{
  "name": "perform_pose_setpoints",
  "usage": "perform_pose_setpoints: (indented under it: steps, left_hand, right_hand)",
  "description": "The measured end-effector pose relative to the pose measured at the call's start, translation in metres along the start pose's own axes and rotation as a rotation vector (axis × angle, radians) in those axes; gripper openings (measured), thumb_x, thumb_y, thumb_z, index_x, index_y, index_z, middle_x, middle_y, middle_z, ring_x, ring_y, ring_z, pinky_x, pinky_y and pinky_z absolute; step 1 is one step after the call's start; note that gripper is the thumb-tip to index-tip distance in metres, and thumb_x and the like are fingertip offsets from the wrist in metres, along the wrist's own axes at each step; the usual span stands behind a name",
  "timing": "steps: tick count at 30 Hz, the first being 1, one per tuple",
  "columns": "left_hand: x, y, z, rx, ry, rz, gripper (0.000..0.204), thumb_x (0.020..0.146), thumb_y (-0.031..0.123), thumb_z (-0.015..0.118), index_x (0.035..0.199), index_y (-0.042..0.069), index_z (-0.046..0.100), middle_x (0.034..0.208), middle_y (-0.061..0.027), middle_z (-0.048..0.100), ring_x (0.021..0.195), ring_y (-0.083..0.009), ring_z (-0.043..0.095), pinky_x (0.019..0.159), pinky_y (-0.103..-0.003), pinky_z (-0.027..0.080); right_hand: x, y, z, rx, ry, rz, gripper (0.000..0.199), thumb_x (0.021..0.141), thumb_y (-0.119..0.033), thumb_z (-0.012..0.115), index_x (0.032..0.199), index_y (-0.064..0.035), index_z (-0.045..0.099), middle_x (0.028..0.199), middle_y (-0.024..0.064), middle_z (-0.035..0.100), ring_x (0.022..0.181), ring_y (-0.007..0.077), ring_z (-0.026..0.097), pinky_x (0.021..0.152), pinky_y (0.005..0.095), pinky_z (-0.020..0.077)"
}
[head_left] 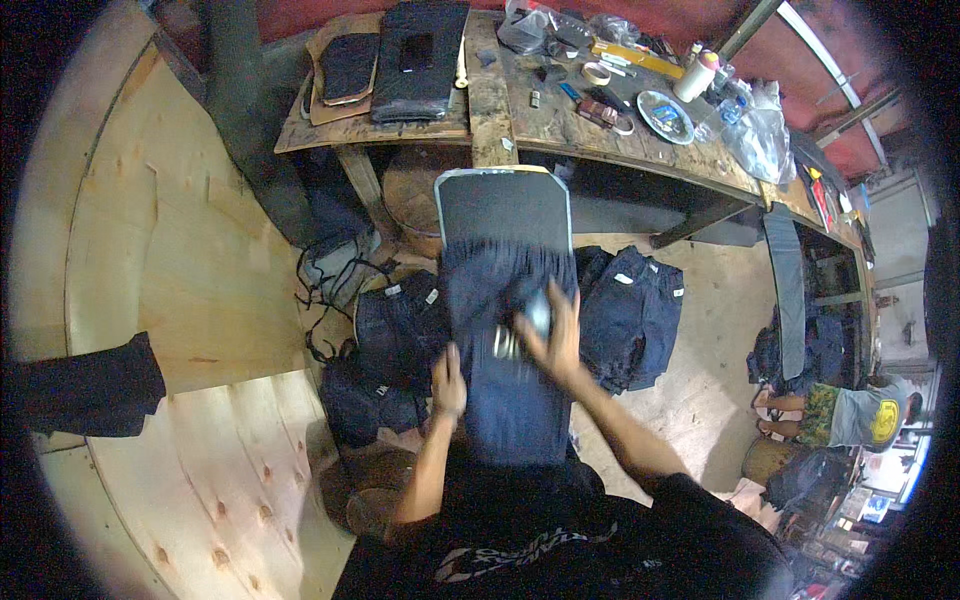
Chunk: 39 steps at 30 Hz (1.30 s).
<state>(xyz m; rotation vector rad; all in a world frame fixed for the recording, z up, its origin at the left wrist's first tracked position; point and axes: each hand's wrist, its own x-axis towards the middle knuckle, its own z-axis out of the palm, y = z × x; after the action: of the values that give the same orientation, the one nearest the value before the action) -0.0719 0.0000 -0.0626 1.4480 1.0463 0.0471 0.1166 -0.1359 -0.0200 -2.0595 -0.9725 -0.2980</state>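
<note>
A narrow padded board (505, 205) juts toward me from the workbench, with a dark navy garment (510, 420) pulled over it, its top edge bunched. At the garment's left edge is my left hand (449, 380), its fingers closed at the cloth. Over the right half of the cloth, my right hand (557, 340) is curled round a pale, rounded object (537, 314), too blurred to name. Beside it on the cloth, pale shiny stripes (506, 343) show, smeared by motion.
Dark folded garments (632, 315) lie on the floor right of the board, others (400, 320) left. The workbench (560, 125) holds a plate (665, 117), a bottle (697, 76), tape and plastic bags. Plywood (200, 240) stands at left. Another person (850, 415) sits far right.
</note>
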Motion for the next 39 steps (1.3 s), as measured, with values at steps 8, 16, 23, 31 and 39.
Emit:
perform_pose_setpoints:
  steps: [8, 16, 23, 31, 39]
  left_hand:
    - [0.010, -0.101, -0.085, 0.299, -0.171, 0.020, 0.077, 0.109, 0.033, 0.057, 0.168, -0.003, 0.023, 0.169, -0.0303, 0.037, 0.155, -0.0438, 0.041, 0.129, -0.047, 0.031]
    - [0.001, 0.004, 0.029, 0.241, 0.065, 0.252, 0.099, 0.109, 0.057, 0.055, 0.165, -0.015, 0.016, 0.161, -0.0434, 0.040, 0.150, -0.0542, 0.044, 0.126, -0.050, 0.034]
    - [0.203, 0.136, 0.029, 0.270, 0.240, 0.242, 0.098, 0.110, 0.070, 0.038, 0.155, -0.018, 0.040, 0.154, -0.0439, 0.048, 0.147, -0.0546, 0.046, 0.124, -0.050, 0.037]
    - [0.161, 0.191, 0.033, 0.711, 0.234, 0.993, 0.076, 0.100, 0.056, 0.070, 0.143, -0.005, 0.058, 0.149, -0.0277, 0.057, 0.147, -0.0454, 0.046, 0.125, -0.055, 0.036]
    - [0.205, 0.240, 0.034, 0.918, -0.691, 0.285, 0.063, 0.102, 0.057, 0.069, 0.110, -0.005, 0.076, 0.100, -0.0224, 0.079, 0.087, -0.0345, 0.074, 0.086, -0.048, 0.057]
  right_hand:
    - [0.012, -0.172, 0.131, 0.643, -0.539, 0.335, 0.070, 0.096, -0.049, 0.077, 0.141, 0.0008, 0.055, 0.130, 0.0277, 0.065, 0.123, 0.0440, 0.065, 0.120, 0.0755, 0.0274]
    - [-0.034, -0.058, -0.017, -0.187, -0.018, 0.242, 0.077, 0.084, -0.032, 0.091, 0.144, -0.0013, 0.054, 0.139, 0.0264, 0.062, 0.139, 0.0501, 0.052, 0.123, 0.0683, 0.0294]
    - [0.164, 0.092, 0.071, -0.183, 0.014, 0.178, 0.065, 0.097, -0.034, 0.082, 0.143, 0.0043, 0.056, 0.134, 0.0277, 0.065, 0.126, 0.0466, 0.061, 0.115, 0.0543, 0.0421]
    - [0.185, 0.064, 0.031, -0.065, 0.098, 0.266, 0.067, 0.100, -0.037, 0.078, 0.145, 0.0080, 0.054, 0.139, 0.0289, 0.062, 0.129, 0.0463, 0.059, 0.111, 0.0509, 0.0455]
    - [0.130, 0.108, 0.061, -0.061, 0.089, 0.328, 0.066, 0.101, -0.036, 0.076, 0.146, 0.0072, 0.053, 0.125, 0.0297, 0.061, 0.118, 0.0481, 0.057, 0.105, 0.0533, 0.0465]
